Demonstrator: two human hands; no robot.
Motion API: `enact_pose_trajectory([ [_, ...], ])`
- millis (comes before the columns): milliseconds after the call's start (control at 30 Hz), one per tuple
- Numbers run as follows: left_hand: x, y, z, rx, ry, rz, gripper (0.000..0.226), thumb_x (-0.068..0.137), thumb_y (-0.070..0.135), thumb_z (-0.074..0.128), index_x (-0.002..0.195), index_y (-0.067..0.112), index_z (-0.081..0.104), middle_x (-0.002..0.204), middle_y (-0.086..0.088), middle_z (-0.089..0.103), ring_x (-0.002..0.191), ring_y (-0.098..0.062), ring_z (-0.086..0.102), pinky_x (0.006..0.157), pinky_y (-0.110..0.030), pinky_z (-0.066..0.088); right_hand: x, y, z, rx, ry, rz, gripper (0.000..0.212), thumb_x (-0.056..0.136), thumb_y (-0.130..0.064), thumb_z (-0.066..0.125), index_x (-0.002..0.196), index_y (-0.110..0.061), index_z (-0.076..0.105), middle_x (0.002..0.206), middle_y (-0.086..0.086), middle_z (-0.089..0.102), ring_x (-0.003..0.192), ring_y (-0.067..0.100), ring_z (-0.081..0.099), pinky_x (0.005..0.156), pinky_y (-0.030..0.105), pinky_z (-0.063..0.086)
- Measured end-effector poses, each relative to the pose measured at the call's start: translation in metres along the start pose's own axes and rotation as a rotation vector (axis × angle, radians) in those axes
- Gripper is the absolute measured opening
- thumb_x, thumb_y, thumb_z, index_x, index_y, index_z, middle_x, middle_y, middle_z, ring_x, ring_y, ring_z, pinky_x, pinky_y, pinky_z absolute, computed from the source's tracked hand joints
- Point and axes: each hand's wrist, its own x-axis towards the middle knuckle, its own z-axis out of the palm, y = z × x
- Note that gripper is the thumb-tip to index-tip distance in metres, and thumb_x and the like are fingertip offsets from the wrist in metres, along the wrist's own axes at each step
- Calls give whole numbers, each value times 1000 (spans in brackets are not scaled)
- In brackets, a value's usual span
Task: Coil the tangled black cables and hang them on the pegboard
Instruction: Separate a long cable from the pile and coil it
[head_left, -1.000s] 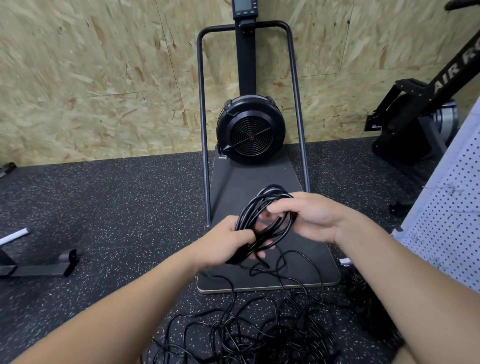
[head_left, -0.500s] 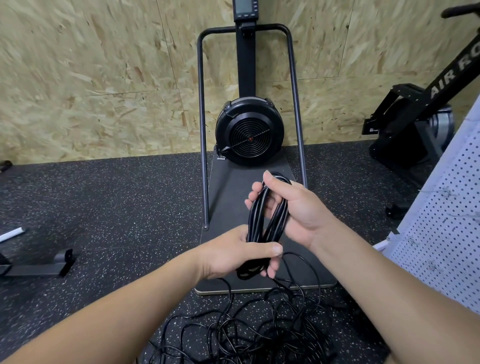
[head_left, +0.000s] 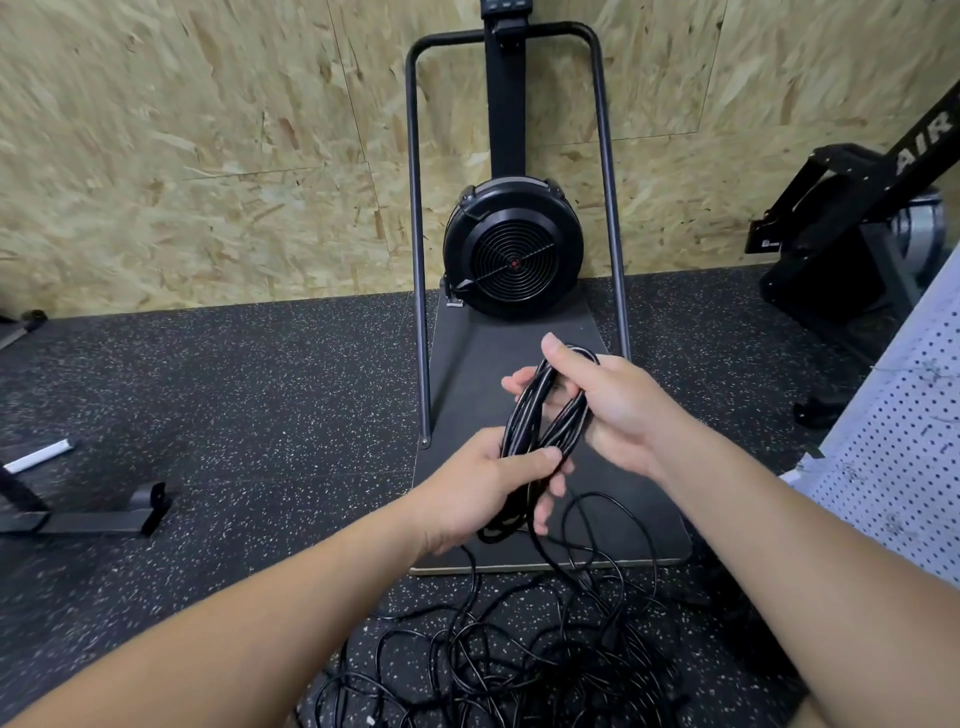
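Both grips clenched on one coil — left hand low, right hand high (loose cable trailing below)

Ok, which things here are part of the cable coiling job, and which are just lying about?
Job:
coiled cable
left hand
right hand
tangled cables
pegboard

Lying about:
fan machine
black exercise machine
floor bracket

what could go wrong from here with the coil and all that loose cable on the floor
1. The cable coil is pinched only at its ends by the left hand and right hand; loosening either grip could let the loops spring apart.
2. Strands trail from the coil into the tangled cable pile on the floor, so pulling more in may tighten a knot.
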Motion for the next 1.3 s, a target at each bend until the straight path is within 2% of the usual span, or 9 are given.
enact_pose_trajectory([
  [100,6,5,-1,36,54,37,29,115,19,55,109,-7,66,94,-20,68,69,-30,57,71,-43,54,4,3,-10,-57,-84,-2,46,106,-39,71,98,6,78,127,39,70,107,50,75,97,60,62],
  [167,12,9,-6,8,135,80,27,115,20,56,109,-4,67,92,-20,65,68,-26,55,68,-40,54,3,12,-15,-125,-186,50,63,106,-41,72,132,15,61,115,36,68,89,45,69,84,55,62],
  [333,27,22,-27,-180,287,126,19,115,21,55,114,5,65,85,-7,56,65,-18,47,60,-31,46,-8,40,-21,-772,-397,305,76,97,-72,67,145,-13,59,124,-8,79,119,10,74,112,36,51],
  [467,30,21,-52,-136,406,107,17,114,22,56,115,9,67,85,-2,58,63,-16,47,58,-30,43,-7,48,-33,-1254,-649,307,36,97,-55,76,114,-23,72,104,-2,82,87,11,65,92,42,53],
  [733,28,1,-69,139,474,34,31,108,37,66,98,8,61,81,-10,54,62,-21,48,57,-35,45,-6,8,-22,-916,-307,-56,10,103,-21,76,100,-13,81,85,5,82,76,10,71,78,18,52],
  [933,19,16,-24,51,299,-174,90,90,97,41,95,11,70,76,-7,58,59,-19,47,55,-32,36,-8,12,0,-579,-237,-94,25,95,-30,86,85,-8,80,74,10,71,67,21,51,65,32,44],
  [1100,21,4,-13,-124,133,-134,61,91,73,71,119,19,64,89,1,55,65,-12,43,55,-25,32,6,14,-15,-687,78,-20,65,67,-62,96,73,-7,62,69,8,41,67,25,33,62,38,25],
  [1200,21,3,-16,-120,140,-108,33,100,41,78,112,17,59,90,-1,53,65,-12,42,54,-23,32,11,8,-23,-368,49,41,56,79,-30,99,108,7,71,79,10,59,67,20,48,61,33,43],
  [1300,21,7,-21,-194,187,-75,28,104,35,73,114,13,59,89,-3,54,64,-13,40,51,-23,30,11,3,-37,-164,-4,60,32,95,-1,82,122,2,65,105,17,72,97,28,78,89,37,64],
])
